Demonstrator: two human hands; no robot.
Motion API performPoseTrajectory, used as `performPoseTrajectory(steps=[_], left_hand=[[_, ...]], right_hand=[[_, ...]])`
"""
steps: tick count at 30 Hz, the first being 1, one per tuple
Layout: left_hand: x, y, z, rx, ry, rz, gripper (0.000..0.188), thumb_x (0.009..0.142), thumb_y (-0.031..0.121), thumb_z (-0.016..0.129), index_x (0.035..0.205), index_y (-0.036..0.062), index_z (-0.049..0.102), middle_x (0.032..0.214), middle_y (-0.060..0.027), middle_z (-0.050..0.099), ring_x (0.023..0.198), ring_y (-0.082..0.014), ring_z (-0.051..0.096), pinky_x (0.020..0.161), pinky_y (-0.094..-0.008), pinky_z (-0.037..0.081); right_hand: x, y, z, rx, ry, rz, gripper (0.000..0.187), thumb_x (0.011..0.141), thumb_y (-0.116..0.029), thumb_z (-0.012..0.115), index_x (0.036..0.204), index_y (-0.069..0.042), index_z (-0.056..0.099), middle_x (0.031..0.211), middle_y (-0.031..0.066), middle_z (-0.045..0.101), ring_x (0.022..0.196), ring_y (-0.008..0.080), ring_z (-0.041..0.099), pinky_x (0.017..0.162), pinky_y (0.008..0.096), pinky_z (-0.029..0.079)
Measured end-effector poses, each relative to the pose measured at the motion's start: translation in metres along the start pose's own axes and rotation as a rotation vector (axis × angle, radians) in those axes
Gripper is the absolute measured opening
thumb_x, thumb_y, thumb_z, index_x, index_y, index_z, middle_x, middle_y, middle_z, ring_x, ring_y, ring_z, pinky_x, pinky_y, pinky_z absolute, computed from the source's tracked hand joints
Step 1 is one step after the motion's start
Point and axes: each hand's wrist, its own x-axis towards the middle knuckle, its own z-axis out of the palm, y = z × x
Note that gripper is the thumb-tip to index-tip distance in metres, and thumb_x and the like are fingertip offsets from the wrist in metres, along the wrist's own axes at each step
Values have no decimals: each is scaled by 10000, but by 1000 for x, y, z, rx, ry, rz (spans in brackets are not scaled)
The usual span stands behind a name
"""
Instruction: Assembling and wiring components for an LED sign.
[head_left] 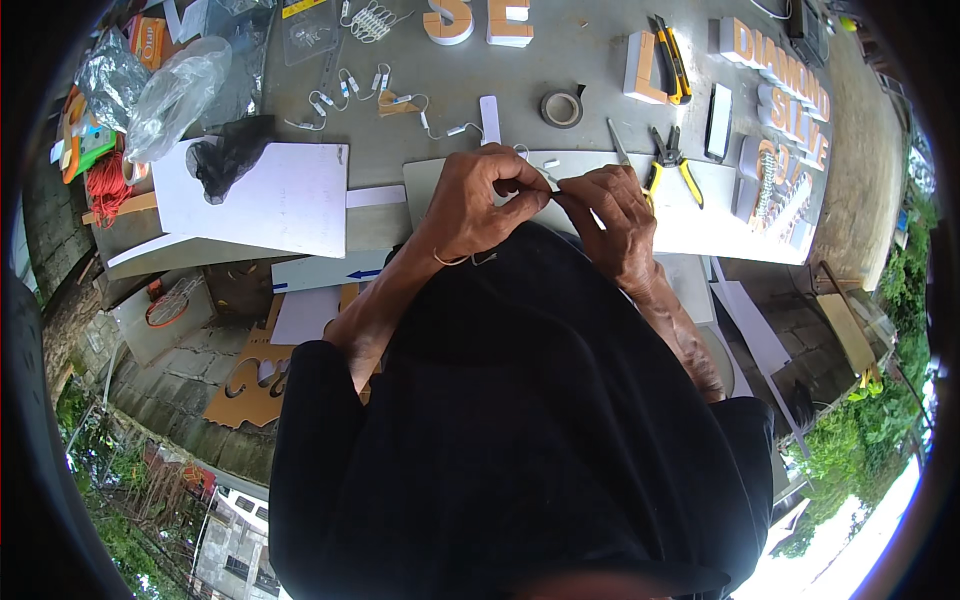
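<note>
Item, work in hand: a thin wire-like piece (545, 174), held at the centre of the frame, too small for us to identify surely. The left hand (485, 205) has thumb and forefinger closed in a pinch at one end; the right hand (612, 215) meets it with fingers bent and tips almost together, apparently gripping the other end. A small white module (551, 163) lies just beyond the tips.

Item, progress: we judge the handling of this piece under way, not finished. Done, so far as we see: block letters (448, 22) with tan faces and white sides, along the top and upper right. Seemingly left: a string of white modules (384, 78), loose at upper centre-left, outside any letter.

Item, surface: a grey desk (520, 70), bearing a tape roll (563, 122), an orange-and-black cutter (672, 62) and yellow-handled pliers (671, 160) right of centre; a white sheet (255, 225), clear plastic bag (178, 100) and red wire coil (107, 187) at left.

Item, surroundings: an open-sided place, we think. Lower left, a tan cut-out panel (240, 390) and block wall (180, 390); lower right, greenery (850, 450) in daylight.
</note>
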Motion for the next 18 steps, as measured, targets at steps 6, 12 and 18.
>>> performPoseTrajectory(steps=[6,12,18], left_hand=[[0,-8,3,232,72,283,158,743,-22,782,888,36,760,856,-64,721,787,-198,637,725,-316,510],[3,-4,8,358,169,363,185,739,22,821,898,104,773,876,-21,710,804,-215,620,738,-354,525],[8,-13,5,440,142,485,183,762,58,817,929,108,761,861,-12,678,831,-222,617,734,-362,519]], right_hand=[[-1,-1,1,64,-114,65,259,787,38,759,981,-47,612,855,75,628,775,266,604,687,403,474],[4,-1,-1,130,-132,197,228,799,30,753,950,-17,588,853,89,627,767,289,592,667,412,490],[6,2,-3,144,-118,185,152,833,-8,746,914,-15,616,852,92,641,786,285,618,670,411,498]])
